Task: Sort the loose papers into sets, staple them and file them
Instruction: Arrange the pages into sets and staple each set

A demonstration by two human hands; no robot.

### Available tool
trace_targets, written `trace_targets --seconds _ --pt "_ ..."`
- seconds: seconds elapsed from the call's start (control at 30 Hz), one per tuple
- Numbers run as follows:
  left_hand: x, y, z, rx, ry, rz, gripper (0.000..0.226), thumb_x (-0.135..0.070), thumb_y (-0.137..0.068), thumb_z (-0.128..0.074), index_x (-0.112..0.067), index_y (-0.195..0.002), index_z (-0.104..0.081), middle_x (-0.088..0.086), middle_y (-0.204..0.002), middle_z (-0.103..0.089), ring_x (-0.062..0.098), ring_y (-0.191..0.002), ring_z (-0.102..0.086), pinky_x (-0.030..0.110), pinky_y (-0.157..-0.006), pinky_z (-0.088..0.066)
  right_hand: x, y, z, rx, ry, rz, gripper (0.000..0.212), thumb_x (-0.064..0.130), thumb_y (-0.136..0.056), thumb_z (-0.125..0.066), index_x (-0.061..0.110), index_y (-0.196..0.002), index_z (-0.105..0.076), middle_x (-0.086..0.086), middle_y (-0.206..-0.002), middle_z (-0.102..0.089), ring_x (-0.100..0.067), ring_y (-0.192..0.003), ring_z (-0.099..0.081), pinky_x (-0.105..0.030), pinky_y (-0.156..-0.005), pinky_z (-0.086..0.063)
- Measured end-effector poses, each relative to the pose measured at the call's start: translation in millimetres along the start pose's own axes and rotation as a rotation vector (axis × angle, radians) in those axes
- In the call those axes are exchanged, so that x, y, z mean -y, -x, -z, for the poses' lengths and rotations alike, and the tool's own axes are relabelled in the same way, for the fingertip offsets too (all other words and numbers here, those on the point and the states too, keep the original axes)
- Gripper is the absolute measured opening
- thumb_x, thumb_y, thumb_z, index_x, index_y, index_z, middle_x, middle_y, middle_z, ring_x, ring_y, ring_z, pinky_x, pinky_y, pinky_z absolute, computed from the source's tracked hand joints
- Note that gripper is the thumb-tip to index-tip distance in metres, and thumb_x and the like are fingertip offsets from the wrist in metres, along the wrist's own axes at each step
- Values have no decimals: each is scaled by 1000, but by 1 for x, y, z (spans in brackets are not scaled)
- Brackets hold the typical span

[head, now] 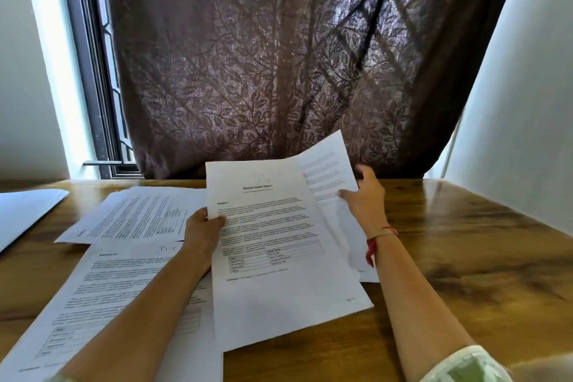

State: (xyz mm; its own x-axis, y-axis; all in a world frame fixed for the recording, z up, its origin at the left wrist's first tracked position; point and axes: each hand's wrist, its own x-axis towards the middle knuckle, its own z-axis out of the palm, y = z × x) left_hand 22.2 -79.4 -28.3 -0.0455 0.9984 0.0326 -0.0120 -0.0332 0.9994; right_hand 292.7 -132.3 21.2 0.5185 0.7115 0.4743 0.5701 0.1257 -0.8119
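My left hand (203, 231) pinches the left edge of a printed title page (279, 257), held tilted above the wooden table (480, 257). My right hand (366, 198) pinches the right edge of a second printed sheet (328, 170) that fans out behind the first. Under my left forearm lies a sheet headed "Section" with a table at its bottom (102, 298). Farther back, another printed page (139, 217) lies sideways on the table. No stapler or file shows in view.
A white sheet or folder (24, 214) lies at the table's left edge. A dark leaf-patterned curtain (279, 71) hangs behind the table, with a window frame (93, 87) at left and a white wall (521, 102) at right.
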Motion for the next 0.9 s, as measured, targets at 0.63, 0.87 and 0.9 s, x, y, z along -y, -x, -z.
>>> trace_targets --seconds 0.63,0.87,0.9 --pt "0 7 -7 32 -144 -166 42 7 -91 -52 -22 -120 -42 6 -99 -62 19 -84 -62 22 -58 -43 27 -13 24 -399 -799 -207 17 6 -97 -48 15 -107 -57 6 -90 -61 -9 -78 -60 -20 -62 -47" --pt "1 8 -4 19 -229 -258 30 1 -93 -51 -24 -110 -48 5 -110 -64 19 -90 -62 21 -65 -47 -16 -10 30 10 -662 -629 18 16 -83 -49 12 -94 -62 -7 -85 -68 -26 -80 -61 -36 -75 -50" --pt "1 8 -4 19 -236 -273 29 0 -94 -50 -24 -110 -49 5 -111 -63 20 -94 -61 22 -67 -47 -19 -7 30 18 -669 -623 17 14 -81 -48 11 -91 -62 -5 -80 -68 -24 -77 -61 -34 -72 -49"
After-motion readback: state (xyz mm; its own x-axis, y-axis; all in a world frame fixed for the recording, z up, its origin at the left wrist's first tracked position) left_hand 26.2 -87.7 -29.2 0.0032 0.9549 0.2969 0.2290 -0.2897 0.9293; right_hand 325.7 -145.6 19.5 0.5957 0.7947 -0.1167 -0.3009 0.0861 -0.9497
